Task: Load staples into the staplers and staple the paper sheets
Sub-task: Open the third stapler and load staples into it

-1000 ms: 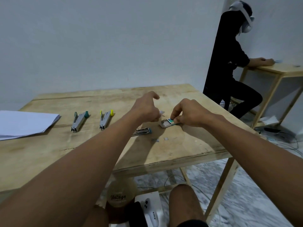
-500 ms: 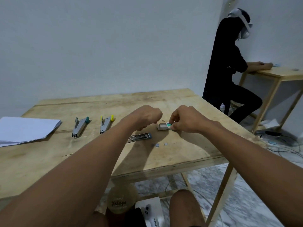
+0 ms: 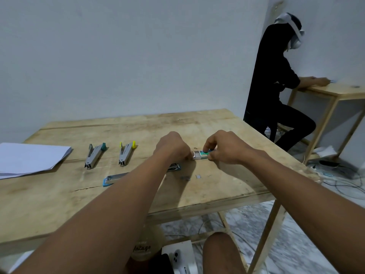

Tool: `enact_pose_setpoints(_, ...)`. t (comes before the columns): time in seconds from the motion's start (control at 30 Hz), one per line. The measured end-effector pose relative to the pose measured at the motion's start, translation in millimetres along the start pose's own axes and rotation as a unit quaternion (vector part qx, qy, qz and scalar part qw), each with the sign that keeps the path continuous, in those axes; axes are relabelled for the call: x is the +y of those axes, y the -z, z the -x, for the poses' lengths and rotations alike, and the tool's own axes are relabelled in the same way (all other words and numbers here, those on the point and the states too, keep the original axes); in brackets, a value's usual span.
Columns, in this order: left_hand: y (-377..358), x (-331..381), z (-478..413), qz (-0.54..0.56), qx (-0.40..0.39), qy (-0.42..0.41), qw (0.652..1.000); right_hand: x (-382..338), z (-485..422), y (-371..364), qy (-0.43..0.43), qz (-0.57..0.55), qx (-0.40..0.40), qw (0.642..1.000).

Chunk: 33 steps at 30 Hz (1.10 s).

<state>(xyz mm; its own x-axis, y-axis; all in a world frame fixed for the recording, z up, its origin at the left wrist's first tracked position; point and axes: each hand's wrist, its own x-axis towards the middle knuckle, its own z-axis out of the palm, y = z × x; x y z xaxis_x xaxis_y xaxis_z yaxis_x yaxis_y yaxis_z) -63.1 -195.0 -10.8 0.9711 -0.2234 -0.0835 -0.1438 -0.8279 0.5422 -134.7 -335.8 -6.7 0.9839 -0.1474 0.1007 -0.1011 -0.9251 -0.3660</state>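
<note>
While both hands work mid-surface (image 3: 207,125), rough plywood. Paper stack (image 3: 29,157) far left, limp. Three staplers: teal-tipped (image 3: 94,156), yellow-tipped (image 3: 125,154), blue (image 3: 113,178), stiff metal. Right hand (image 3: 227,148) fingers pinch small staple box (image 3: 201,155); left hand (image 3: 173,148) fingers curled at its open end, contents unseen. Light, crushable card: hold sides.

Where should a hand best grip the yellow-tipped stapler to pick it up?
Judging by its pose, pinch the yellow-tipped stapler across its long metal sides near mid-body, coming from above. It lies flat on the table, clear of the green-tipped stapler.
</note>
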Motion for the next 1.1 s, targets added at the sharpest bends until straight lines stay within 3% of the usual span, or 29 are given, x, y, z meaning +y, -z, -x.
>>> enact_pose_setpoints(0.3, -10.0, 9.1, -2.5, 0.035, 0.001, -0.007, 0.999, 4.4, -0.2, -4.2, 0.006, -0.014, 0.021, 1.000)
enact_pose_setpoints(0.7, 13.6, 13.0, 15.7, 0.213, -0.136, 0.028, 0.967, 0.4, -1.4, -5.1, 0.011, 0.013, 0.018, 1.000)
enact_pose_setpoints(0.87, 35.3, -9.6, 21.8, 0.223, -0.123, -0.064, 0.965, -3.8, -0.8, -2.8, -0.002, 0.042, 0.007, 0.999)
enact_pose_setpoints(1.1, 69.0, -55.2, 35.8, 0.290, -0.021, -0.093, 0.952, -30.0, 2.3, 4.1, 0.022, 0.028, 0.033, 0.999)
